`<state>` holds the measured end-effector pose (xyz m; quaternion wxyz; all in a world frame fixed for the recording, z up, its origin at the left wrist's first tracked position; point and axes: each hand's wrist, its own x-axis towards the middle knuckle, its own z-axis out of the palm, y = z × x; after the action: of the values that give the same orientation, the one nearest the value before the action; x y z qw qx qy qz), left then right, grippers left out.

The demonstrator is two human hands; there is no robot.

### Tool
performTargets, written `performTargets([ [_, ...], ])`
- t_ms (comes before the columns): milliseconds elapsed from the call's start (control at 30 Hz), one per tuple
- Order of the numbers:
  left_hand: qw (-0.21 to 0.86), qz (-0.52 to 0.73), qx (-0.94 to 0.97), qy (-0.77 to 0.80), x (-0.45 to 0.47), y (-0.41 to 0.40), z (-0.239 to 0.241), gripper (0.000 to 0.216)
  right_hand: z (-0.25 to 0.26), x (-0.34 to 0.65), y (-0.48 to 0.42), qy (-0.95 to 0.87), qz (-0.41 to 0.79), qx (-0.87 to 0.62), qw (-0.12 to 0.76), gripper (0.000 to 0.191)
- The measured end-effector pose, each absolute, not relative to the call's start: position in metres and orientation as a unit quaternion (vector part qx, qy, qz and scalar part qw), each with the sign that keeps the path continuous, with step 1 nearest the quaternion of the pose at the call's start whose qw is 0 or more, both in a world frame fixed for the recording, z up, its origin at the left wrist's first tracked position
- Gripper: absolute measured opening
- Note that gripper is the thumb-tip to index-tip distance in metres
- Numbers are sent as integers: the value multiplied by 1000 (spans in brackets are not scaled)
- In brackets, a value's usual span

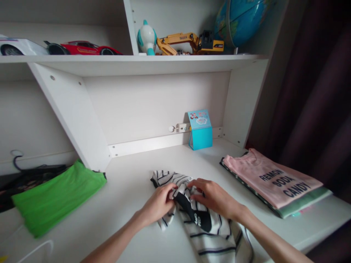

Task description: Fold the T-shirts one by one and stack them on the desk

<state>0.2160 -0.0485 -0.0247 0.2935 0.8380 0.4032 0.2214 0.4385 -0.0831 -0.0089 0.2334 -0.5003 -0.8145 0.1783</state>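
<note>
A white garment with black stripes (216,244) lies crumpled on the white desk, its near end running out of the bottom of the view. On it shows a black patch with white lettering, partly folded over. My left hand (161,202) pinches a bunched edge of the cloth from the left. Opposite it, my right hand (210,193) has its fingers curled on the same bunched part. Between the two hands the fabric is gathered up. The exact grip of the right fingertips is partly hidden by the cloth.
Folded clothes with a pink shirt (268,175) on top lie at the right. A green garment (60,197) and a dark hanger (18,162) are at the left. A blue desk calendar (202,137) stands at the back, under a shelf holding toys and a globe (244,22).
</note>
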Motion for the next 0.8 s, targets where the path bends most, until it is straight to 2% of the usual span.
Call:
performTargets([
  [100, 203, 259, 844, 423, 199, -34, -9, 32, -11, 458, -84, -795, 193, -546, 178, 27],
  [200, 87, 297, 837, 451, 173, -27, 20, 35, -17, 474, -92, -801, 227, -537, 135, 14],
  [267, 16, 262, 825, 500, 158, -28, 37, 45, -17, 476, -101, -806, 240, -519, 153, 10],
  [333, -10, 175, 822, 542, 150, -36, 49, 55, -11, 470, -113, -797, 242, -510, 214, 15],
  [400, 43, 87, 847, 522, 156, -53, 54, 65, 2, 456, -125, -792, 257, -479, 277, 19],
  [500, 209, 5, 911, 356, 186, -88, 52, 83, 24, 430, -144, -826, 307, -375, 289, 18],
  [533, 248, -6, 918, 308, 197, -99, 50, 76, 29, 423, -149, -833, 323, -345, 289, 16],
  [633, 290, 28, 907, 303, 219, -118, 47, 29, 35, 413, -160, -805, 339, -347, 341, 10],
  [733, 289, 133, 882, 348, 219, -119, 53, 21, 20, 412, -172, -742, 331, -404, 421, 42],
  [800, 294, 205, 856, 373, 213, -117, 60, 24, -1, 405, -182, -724, 326, -431, 429, 58],
])
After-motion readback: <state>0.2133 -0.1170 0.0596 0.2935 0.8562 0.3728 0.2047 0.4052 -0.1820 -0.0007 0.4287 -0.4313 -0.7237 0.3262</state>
